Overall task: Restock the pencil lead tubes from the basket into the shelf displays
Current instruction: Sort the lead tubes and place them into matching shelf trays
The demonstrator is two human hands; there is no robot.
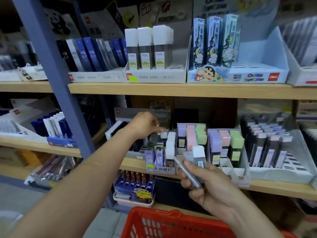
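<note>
Wooden shelves (171, 90) fill the view, lined with boxes of pencil lead. A red basket (154, 220) sits at 6 o'clock, its rim just below the right forearm. Near the centre, on the lower shelf, a small display (161, 169) holds rows of white-capped and purple tubes. The left hand (145, 124) reaches in from 8 o'clock, its fingers curled over the display's back rows. It seems to pinch a white-capped tube (163, 135) there, though blur hides the exact grip. The right hand (214, 186), at 4 o'clock from the display, is curled round a bundle of tubes (198, 154), white caps up, with a slim clear tube (187, 171) slanting across its fingers
</note>
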